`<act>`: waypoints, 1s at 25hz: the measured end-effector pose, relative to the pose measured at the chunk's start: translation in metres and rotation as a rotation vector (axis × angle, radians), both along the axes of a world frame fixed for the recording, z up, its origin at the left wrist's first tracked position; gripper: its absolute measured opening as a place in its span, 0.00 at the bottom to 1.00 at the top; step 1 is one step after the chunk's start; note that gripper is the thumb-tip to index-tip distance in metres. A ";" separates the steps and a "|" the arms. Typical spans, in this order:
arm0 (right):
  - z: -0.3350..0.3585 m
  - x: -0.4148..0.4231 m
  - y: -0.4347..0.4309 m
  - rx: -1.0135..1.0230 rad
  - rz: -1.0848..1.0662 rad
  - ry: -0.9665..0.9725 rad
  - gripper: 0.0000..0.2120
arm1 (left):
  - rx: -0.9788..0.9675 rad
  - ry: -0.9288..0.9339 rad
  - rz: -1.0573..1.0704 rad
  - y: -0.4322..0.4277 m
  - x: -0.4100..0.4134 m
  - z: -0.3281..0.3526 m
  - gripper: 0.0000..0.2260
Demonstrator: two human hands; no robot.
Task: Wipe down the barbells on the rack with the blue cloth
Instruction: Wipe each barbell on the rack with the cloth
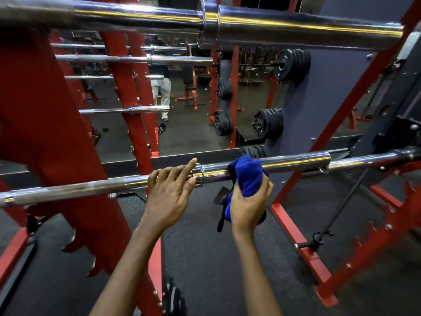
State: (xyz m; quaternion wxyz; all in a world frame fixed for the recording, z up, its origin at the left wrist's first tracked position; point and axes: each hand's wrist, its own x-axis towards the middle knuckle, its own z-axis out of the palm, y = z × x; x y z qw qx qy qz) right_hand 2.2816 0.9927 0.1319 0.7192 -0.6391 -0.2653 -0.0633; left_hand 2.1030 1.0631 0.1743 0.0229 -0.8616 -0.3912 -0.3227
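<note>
Gym floor behind red steel rack (52, 124) | left hand (169, 190) fingers resting extended on low chrome barbell (284, 161) | right hand (249, 201) grips bunched blue cloth (247, 173) against sleeve | upper chrome bars (136, 15) seemingly left.

Two bare hands are in view: the left hand (169, 189) and the right hand (249, 199). There is one bunched blue cloth (247, 173). Two chrome steel barbells cross the foreground: one thick upper barbell (141, 15) and one lower barbell (296, 159). Behind them, four more chrome bars show on or reflected near the red steel rack (134, 92); whether each is real or mirrored cannot be told. Three stacks of black round weight plates (292, 62) hang on the grey panel, plus a partly hidden fourth. One person in pale trousers (163, 92) stands far back.
</note>
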 end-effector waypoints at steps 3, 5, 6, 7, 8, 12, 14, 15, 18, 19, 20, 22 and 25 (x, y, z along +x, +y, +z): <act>0.026 -0.001 0.004 -0.124 0.099 -0.397 0.27 | -0.014 -0.012 -0.004 0.001 0.001 0.000 0.24; 0.046 0.002 0.016 -0.284 0.187 -0.600 0.22 | -0.004 0.009 0.012 0.002 0.000 -0.003 0.24; 0.053 0.012 0.020 -0.332 0.199 -0.645 0.20 | 0.007 0.027 0.019 0.002 0.001 -0.003 0.25; 0.059 0.027 0.021 -0.345 0.198 -0.626 0.21 | 0.015 0.039 0.021 0.002 0.001 -0.004 0.25; 0.064 0.043 0.020 -0.341 0.175 -0.555 0.25 | 0.020 0.045 0.019 0.003 0.001 -0.005 0.26; 0.075 0.098 0.012 -0.258 0.020 -0.356 0.31 | 0.054 0.041 0.020 0.002 0.002 -0.007 0.26; 0.074 0.086 0.015 -0.363 -0.037 -0.527 0.23 | 0.052 0.024 0.018 0.001 0.003 -0.005 0.25; 0.072 0.070 0.017 -0.416 -0.006 -0.617 0.22 | 0.046 0.009 0.018 0.002 0.003 -0.005 0.25; 0.065 0.038 0.015 -0.436 0.277 -0.850 0.23 | 0.042 -0.015 0.025 0.001 0.003 -0.004 0.24; 0.066 0.046 0.013 -0.409 0.349 -0.897 0.23 | 0.040 -0.010 0.024 0.000 0.004 -0.004 0.24; 0.066 0.061 0.011 -0.366 0.366 -0.904 0.23 | 0.034 0.001 0.020 0.000 0.004 -0.004 0.25; 0.065 0.099 0.007 -0.280 0.229 -0.778 0.20 | 0.011 0.029 0.012 0.001 0.003 -0.001 0.25; 0.057 0.123 0.005 -0.246 -0.103 -0.556 0.18 | -0.051 0.056 0.023 0.001 0.005 0.001 0.26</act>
